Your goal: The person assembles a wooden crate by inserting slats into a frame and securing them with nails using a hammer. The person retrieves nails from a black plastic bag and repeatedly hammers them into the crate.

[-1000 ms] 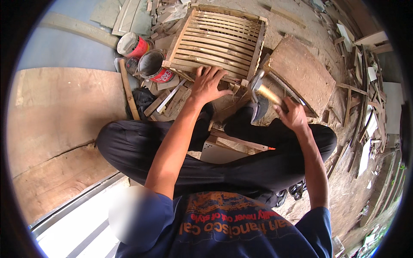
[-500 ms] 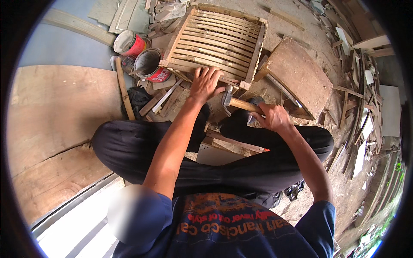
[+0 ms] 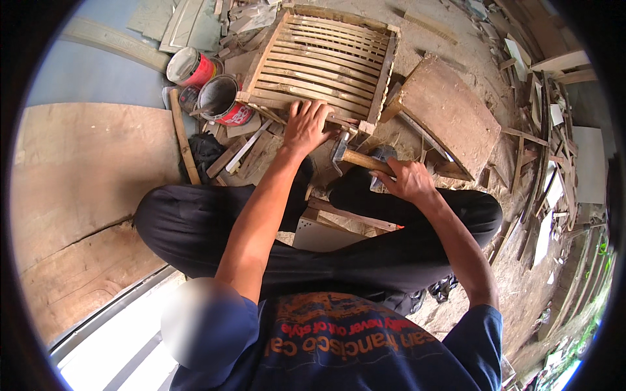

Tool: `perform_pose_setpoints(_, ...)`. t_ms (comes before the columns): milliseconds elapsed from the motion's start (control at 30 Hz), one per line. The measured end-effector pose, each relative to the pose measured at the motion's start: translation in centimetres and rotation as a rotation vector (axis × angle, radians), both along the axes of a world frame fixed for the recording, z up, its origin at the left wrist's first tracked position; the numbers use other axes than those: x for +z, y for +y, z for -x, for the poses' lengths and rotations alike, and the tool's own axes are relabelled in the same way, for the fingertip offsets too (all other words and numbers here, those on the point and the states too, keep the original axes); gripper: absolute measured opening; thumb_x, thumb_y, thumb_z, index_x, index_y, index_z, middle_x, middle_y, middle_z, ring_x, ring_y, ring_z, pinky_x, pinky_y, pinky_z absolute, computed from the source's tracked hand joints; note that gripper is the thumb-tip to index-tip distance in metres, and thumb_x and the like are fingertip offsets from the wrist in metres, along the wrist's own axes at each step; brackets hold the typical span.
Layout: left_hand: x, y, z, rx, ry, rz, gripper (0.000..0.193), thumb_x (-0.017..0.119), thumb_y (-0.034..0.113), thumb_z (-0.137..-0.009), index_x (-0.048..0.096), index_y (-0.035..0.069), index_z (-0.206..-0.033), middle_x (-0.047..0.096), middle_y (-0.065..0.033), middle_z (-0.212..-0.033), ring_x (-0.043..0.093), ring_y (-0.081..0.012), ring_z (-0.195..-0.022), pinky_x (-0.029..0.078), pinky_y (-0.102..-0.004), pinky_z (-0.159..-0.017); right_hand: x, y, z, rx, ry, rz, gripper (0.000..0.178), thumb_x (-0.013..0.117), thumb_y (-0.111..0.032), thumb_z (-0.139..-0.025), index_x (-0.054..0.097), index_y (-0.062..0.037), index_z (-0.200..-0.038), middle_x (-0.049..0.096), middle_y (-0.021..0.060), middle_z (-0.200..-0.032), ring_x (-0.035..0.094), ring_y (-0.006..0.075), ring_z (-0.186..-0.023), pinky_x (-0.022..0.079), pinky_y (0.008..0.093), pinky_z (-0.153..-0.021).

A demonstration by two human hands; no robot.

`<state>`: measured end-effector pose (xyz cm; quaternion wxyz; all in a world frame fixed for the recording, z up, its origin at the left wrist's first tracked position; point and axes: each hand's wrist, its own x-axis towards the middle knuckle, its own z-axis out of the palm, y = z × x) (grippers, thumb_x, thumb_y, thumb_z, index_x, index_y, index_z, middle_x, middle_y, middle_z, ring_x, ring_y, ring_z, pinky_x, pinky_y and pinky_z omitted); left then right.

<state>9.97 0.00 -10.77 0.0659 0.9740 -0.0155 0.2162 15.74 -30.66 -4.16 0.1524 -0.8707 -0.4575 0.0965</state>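
A slatted wooden crate point(image 3: 386, 81) lies in front of my legs, its bars running from side to side. My left hand point(image 3: 306, 127) is closed over the crate's near rail, close to the right corner; the thumb side is partly hidden. My right hand point(image 3: 411, 181) is wrapped around the wooden handle of a claw hammer point(image 3: 366, 160). The hammer's metal head points left and up, just below that near corner, and a small gap seems to lie between head and rail.
Two red cans point(image 3: 240, 116) stand left of the crate, among wood offcuts point(image 3: 228, 156). Right of it rests a brown wooden panel piece point(image 3: 450, 111). Plywood point(image 3: 91, 169) spreads at my left. Scrap wood point(image 3: 554, 163) piles up along the right. My crossed legs point(image 3: 195, 208) are close below.
The whole view has shifted slightly. The hammer head sits a little lower relative to the crate's near corner; both hands keep their holds.
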Motion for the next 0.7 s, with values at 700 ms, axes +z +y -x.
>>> perform_pose_setpoints(700, 1.6, -1.0, 0.3, 0.044, 0.09, 0.073, 0.066, 0.084, 0.056, -0.072, 0.059, 0.016, -0.117, 0.059, -0.0012, -0.113, 0.056, -0.0218, -0.112, 0.035, -0.0473, -0.106, 1.2, 0.0, -1.5, 0.224, 0.02, 0.022, 0.05, 0.065, -0.06, -0.091, 0.068, -0.0095, -0.09, 0.071, 0.0122, -0.072, 0.071, 0.035, -0.066, 0.058, 0.0441, -0.058)
